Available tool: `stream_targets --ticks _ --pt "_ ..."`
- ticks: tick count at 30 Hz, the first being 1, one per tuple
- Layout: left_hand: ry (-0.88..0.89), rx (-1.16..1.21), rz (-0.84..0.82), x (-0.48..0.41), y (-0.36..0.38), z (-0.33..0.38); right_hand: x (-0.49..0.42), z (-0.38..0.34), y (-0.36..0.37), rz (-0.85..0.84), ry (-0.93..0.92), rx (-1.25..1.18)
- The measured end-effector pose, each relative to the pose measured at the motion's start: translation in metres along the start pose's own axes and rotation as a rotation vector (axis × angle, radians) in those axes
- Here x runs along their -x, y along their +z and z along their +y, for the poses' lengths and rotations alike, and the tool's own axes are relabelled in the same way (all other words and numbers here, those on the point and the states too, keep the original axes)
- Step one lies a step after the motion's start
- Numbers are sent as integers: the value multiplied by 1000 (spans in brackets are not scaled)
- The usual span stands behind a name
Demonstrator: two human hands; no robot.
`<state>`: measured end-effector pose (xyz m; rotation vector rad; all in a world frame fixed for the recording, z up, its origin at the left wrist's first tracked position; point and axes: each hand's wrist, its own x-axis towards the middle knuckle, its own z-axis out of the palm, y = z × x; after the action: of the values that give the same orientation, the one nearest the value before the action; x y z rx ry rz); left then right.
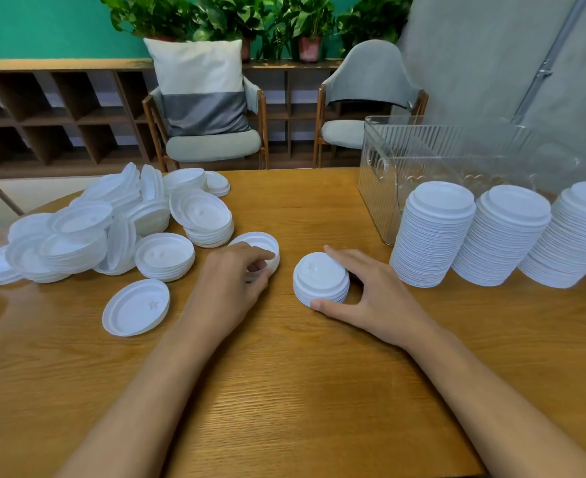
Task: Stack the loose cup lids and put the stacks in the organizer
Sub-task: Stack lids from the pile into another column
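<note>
Pinching a lid [263, 240] with my left hand [231, 288], its near rim hidden; my right hand [379, 300], fingers [345, 259] spread, clasps a stack [319, 278], some fingertips unseen.

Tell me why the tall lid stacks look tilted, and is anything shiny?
In the head view the wide lens tilts the stacks outward near the right edge; soft glare lies on the table in its near middle; the clear organizer looks faint.

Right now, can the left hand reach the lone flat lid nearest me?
Probably yes: the lone lid lies on bare table beside the left hand, nothing between, though that hand holds a second lid.
</note>
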<state>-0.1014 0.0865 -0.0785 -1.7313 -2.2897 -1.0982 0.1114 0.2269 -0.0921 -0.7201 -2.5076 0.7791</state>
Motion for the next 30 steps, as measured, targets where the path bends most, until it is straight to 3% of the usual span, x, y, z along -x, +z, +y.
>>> stream_targets --ticks 7,14,19,25,30 --pt "38 72 27 0 4 -1 0 1 1 11 -7 5" --pt "80 182 197 2 2 11 0 0 2 18 -12 -1" --pt "-58 324 316 2 -1 18 0 1 2 22 -12 -14" --pt "-263 545 190 0 2 14 0 -2 1 21 -36 -73" --pt "-246 507 101 2 13 22 1 -7 0 -8 -107 -97"
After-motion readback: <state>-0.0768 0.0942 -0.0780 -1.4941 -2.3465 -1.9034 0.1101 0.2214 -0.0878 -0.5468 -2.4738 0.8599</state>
